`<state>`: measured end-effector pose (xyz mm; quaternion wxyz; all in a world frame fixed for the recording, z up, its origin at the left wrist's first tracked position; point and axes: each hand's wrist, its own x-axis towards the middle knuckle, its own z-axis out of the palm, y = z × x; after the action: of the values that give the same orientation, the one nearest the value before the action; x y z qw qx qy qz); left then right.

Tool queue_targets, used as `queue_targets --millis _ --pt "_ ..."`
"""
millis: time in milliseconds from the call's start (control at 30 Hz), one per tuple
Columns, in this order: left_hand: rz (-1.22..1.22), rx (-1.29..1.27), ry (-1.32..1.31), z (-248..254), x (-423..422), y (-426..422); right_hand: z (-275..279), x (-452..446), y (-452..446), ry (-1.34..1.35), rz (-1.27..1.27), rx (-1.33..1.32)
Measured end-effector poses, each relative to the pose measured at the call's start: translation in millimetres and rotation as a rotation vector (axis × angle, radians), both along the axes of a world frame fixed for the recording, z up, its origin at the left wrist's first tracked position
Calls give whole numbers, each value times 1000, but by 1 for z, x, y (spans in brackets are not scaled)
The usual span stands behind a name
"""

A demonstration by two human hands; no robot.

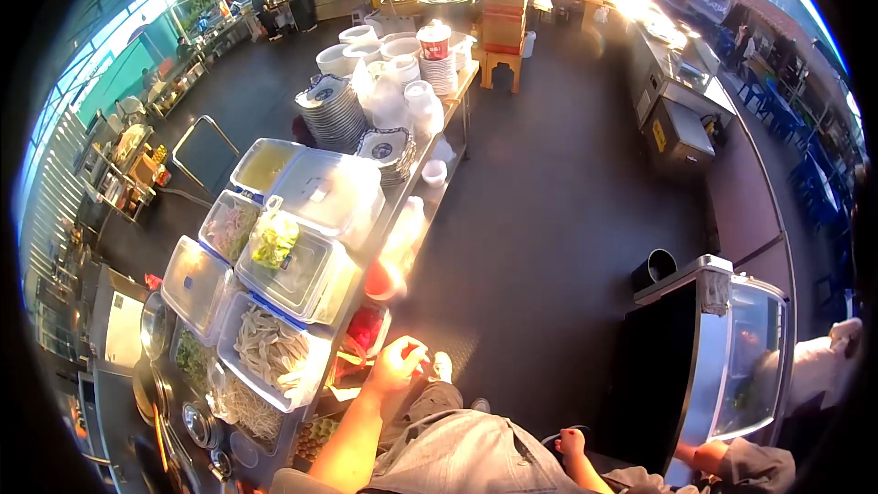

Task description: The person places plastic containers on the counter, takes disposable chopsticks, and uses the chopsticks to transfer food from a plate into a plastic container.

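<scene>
My left hand [398,367] hangs in bright sun beside the long table, its fingers curled in, with no object showing. Nearest it are a red bag [364,327] below the tabletop and a clear tub of pale, wide noodles [272,348]. Behind that, a lidded clear box [291,265] bears a small plastic bag of green leaves [275,241]. At the lower right a forearm [704,455] with a dark sleeve lies by the display case; its fingers are hidden. A small bare hand or foot [572,443] shows nearby; I cannot tell whose.
Stacked patterned plates [331,114] and white bowls [361,53] stand farther along the table. A glass-fronted display case [750,357] is on my right, near a dark bin [655,269]. Dark floor [540,220] runs between. Beyond the case shows a person's pale clothing [823,370].
</scene>
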<state>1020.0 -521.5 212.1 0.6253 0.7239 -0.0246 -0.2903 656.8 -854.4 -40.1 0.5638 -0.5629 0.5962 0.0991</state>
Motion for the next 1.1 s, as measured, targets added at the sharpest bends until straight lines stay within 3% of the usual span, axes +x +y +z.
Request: queue_targets --millis 33,133,267,300,333,433,533,833,1100 --pt "23 -21 -1 -10 25 -3 4 33 -9 -28 -113 -87" --pt "51 -37 -18 -36 105 -18 -1 125 -46 -6 -136 -120" --pt "46 -89 12 -64 234 -49 23 237 -63 130 -86 -87" --pt "40 -102 -8 -65 263 -58 34 261 -68 152 25 -136" --pt "35 -113 -35 -57 293 -70 52 292 -71 168 136 -183" --pt "55 -97 15 -24 366 -101 69 371 -93 164 136 -140" --pt "29 -86 38 -12 432 -127 44 436 -125 98 -23 -113" --pt "310 35 39 -60 555 -192 -5 692 -258 184 250 116" --pt "486 163 175 -47 613 -253 1 911 -346 107 524 134"
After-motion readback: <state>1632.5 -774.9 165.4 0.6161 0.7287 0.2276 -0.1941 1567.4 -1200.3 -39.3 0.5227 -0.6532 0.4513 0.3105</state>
